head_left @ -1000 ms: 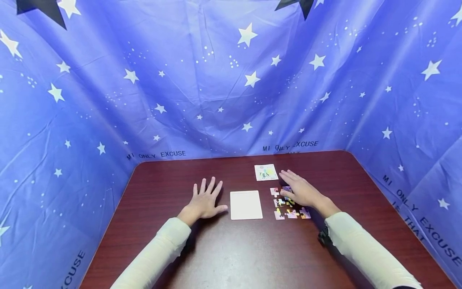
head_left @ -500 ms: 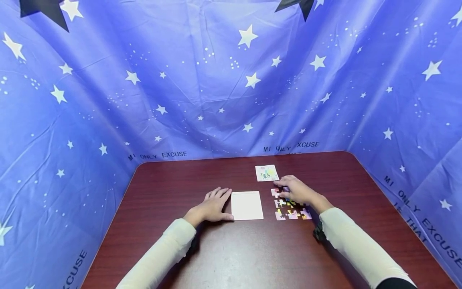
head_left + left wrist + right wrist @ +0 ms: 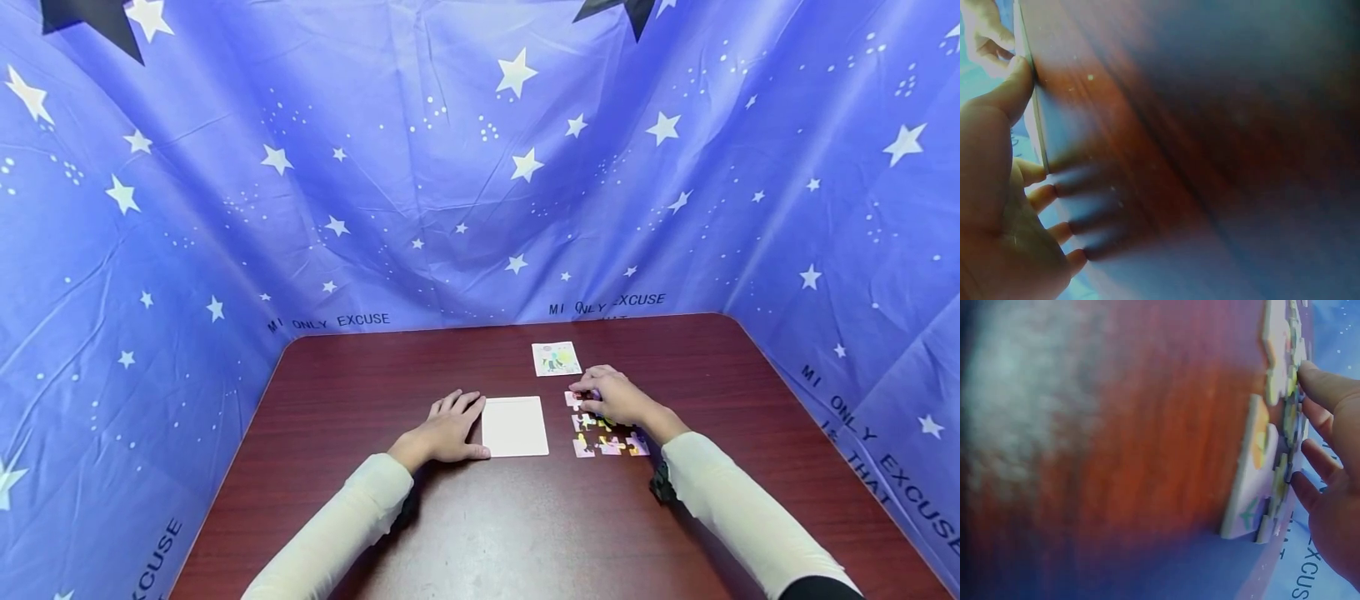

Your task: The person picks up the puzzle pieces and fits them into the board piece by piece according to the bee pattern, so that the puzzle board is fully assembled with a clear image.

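Observation:
In the head view, my left hand [image 3: 448, 433] is at the left side of a square white board [image 3: 515, 427]. Its thumb meets the lower left corner and the index finger the upper left one; the left wrist view shows the thumb [image 3: 1019, 81] against the board's thin edge. My right hand [image 3: 618, 398] bends over the back row of several loose jigsaw puzzle pieces [image 3: 583, 446], its thumb and index finger pinching a piece there that is mostly hidden. Seen from the right wrist, the thumb [image 3: 1319, 381] lies at the pieces, which rest flat with pink and yellow printing.
Behind the pieces lies a small picture card [image 3: 557, 359] with a green and yellow drawing. Everything rests on a dark red wooden table [image 3: 480, 533]. A blue curtain [image 3: 420, 167] with white stars encloses its back and both sides.
My left hand has moved right from the bare table to the board's left edge, its spread fingers drawing together. The right hand's fingers have bent down from a flat pose onto the puzzle pieces.

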The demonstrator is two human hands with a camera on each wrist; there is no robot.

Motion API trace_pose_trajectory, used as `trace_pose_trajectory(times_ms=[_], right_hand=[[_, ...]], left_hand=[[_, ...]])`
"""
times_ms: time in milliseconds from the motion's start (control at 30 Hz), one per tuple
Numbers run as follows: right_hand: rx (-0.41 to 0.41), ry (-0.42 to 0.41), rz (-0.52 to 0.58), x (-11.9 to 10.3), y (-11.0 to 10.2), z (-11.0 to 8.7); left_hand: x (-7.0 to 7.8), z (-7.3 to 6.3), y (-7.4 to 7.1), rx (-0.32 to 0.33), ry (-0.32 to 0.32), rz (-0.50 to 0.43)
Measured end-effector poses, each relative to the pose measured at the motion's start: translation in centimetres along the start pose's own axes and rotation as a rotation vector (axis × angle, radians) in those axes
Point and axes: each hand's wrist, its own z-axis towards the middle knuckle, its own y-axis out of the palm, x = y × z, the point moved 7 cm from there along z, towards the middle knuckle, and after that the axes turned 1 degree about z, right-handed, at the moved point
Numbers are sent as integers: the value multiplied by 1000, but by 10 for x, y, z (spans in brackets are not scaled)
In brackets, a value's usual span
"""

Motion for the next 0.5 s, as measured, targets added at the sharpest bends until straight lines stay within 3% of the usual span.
trace_pose_trajectory(times_ms=[200,500], right_hand=[[31,4,15,2,1,0],[0,50,22,1,0,0]], left_hand=[[-1,-1,0,3,-9,10],[-1,1,2,-7,-17,25]])
